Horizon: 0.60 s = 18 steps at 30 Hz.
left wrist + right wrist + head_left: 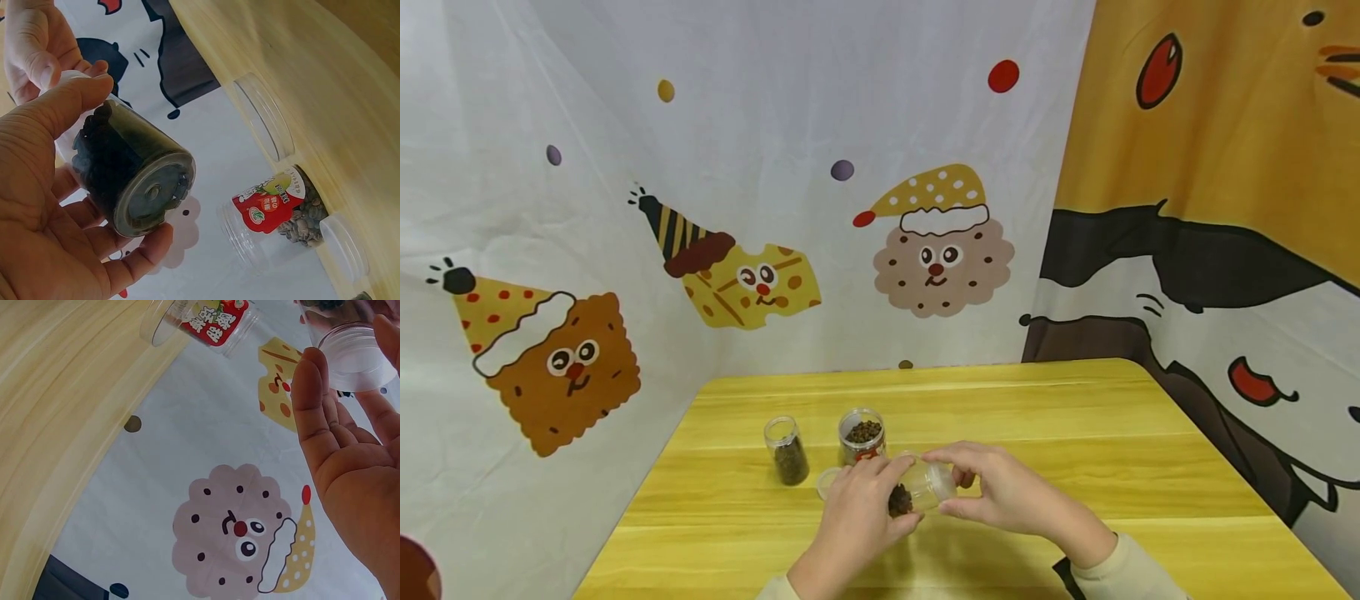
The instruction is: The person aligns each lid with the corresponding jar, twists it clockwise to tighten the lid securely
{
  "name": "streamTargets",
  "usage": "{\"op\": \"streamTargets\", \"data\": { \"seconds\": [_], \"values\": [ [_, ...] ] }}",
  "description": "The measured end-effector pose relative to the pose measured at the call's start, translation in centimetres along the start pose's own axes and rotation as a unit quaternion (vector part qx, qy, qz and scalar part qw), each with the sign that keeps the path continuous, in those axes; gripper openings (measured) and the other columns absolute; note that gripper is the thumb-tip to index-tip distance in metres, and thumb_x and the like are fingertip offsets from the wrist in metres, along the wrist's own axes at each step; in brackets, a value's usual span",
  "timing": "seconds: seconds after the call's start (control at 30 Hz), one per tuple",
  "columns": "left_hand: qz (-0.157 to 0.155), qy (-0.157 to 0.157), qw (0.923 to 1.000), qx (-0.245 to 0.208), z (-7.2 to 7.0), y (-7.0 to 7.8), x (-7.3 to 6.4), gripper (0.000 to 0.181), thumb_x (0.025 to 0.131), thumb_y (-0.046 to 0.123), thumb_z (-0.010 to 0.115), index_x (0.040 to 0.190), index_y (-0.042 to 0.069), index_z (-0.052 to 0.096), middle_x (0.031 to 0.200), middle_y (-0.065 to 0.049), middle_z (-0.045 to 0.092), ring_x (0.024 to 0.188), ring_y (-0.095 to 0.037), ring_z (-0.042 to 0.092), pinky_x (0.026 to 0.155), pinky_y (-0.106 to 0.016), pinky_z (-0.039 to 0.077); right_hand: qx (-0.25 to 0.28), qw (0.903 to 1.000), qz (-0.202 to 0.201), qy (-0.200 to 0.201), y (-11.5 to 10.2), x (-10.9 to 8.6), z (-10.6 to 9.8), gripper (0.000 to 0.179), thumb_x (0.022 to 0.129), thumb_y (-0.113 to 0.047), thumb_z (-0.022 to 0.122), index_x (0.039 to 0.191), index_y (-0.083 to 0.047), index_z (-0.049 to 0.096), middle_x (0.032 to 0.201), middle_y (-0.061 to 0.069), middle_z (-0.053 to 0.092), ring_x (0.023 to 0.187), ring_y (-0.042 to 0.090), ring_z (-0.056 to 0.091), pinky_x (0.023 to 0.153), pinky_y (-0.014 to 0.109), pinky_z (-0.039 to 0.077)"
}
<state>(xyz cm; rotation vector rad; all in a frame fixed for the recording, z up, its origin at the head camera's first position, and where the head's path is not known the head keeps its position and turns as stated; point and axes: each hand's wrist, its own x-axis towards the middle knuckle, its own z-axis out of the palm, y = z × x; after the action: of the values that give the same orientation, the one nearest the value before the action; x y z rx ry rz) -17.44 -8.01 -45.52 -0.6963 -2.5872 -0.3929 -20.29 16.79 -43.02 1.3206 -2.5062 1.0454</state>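
Note:
Between both hands, above the table, a small clear jar (128, 147) is tilted onto its side. Dark, lumpy pieces lie toward its base; their kind is hard to tell. My left hand (861, 512) grips the jar's body, thumb on one side and fingers curled round the other. At the other end, my right hand (1007, 492) holds the translucent white lid (942, 482) between thumb and fingers. The lid sits on the jar's mouth. Just behind my left hand stands an open, wider jar (862, 429) with a red label, partly filled with brown pieces.
A slim open jar (790, 458) of dark grains stands on the table (1037, 408) to the left. A translucent white lid (827, 483) lies beside my left hand. Another clear lid (264, 117) is near the labelled jar. A cartoon-printed cloth (760, 108) hangs behind the table.

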Motion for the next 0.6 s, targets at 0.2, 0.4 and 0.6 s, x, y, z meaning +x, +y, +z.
{"op": "streamTargets", "data": {
  "seconds": [0.2,0.4,0.6],
  "values": [
    [-0.003,-0.003,1.0,-0.006,-0.06,0.08,0.01,0.069,0.074,0.045,0.098,0.134,0.023,0.071,0.113,0.001,0.078,0.1,-0.021,0.073,0.08,-0.051,0.063,0.006,1.0,0.002,0.0,0.07,-0.09,0.04,0.051,0.097,-0.025,0.082,0.142,-0.009,0.065,0.116,0.001,0.075,0.085,0.002,0.063,0.063,0.018,0.055],
    [-0.008,-0.005,0.9997,-0.023,-0.12,0.15,0.03,0.067,0.076,0.042,0.098,0.134,0.023,0.071,0.114,0.001,0.077,0.101,-0.02,0.072,0.077,-0.046,0.061,0.009,0.9995,0.029,-0.01,-0.02,0.0,0.02,0.053,0.102,-0.033,0.075,0.143,-0.002,0.063,0.105,-0.002,0.074,0.082,-0.002,0.062,0.062,0.018,0.055],
    [-0.013,-0.009,0.9991,-0.04,-0.14,0.16,0.03,0.067,0.077,0.04,0.097,0.136,0.022,0.07,0.115,-0.001,0.077,0.102,-0.021,0.072,0.08,-0.044,0.063,0.02,0.9969,0.073,-0.022,0.04,0.32,0.13,0.048,0.107,-0.037,0.067,0.141,-0.004,0.064,0.094,-0.01,0.069,0.079,-0.003,0.062,0.065,0.02,0.057]
  ]
}}
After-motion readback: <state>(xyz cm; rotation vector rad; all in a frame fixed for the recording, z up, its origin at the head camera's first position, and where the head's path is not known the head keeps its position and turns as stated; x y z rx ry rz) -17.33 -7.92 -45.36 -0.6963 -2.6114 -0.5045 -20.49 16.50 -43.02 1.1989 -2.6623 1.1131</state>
